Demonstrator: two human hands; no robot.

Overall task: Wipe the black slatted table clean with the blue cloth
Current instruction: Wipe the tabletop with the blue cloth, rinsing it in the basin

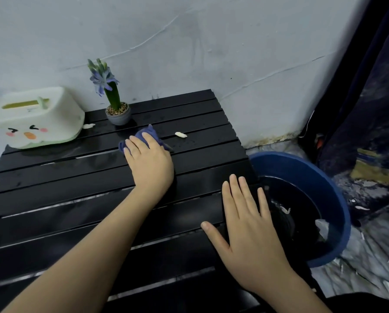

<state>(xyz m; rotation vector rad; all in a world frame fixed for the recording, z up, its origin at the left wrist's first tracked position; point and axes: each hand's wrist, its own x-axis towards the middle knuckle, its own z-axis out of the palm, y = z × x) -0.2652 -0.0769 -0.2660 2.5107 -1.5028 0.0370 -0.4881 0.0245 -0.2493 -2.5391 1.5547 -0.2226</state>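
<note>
The black slatted table [64, 199] fills the left and middle of the view, its surface wet and shiny. A bunched blue cloth [147, 133] lies on a far slat. My left hand [149, 162] presses down on it with fingers stretched over the cloth; only the cloth's far edge shows. My right hand [250, 229] rests flat on the table's right edge, fingers spread, holding nothing. A small white scrap [181, 134] lies on the slats just right of the cloth, and another white scrap [89, 126] lies beside the tissue box.
A white duck-faced tissue box [33, 118] sits at the table's far left. A potted purple hyacinth [118, 114] stands just behind the cloth. A blue basin [329, 184] of dark water sits on the floor against the table's right edge. A dark curtain [374, 109] hangs at right.
</note>
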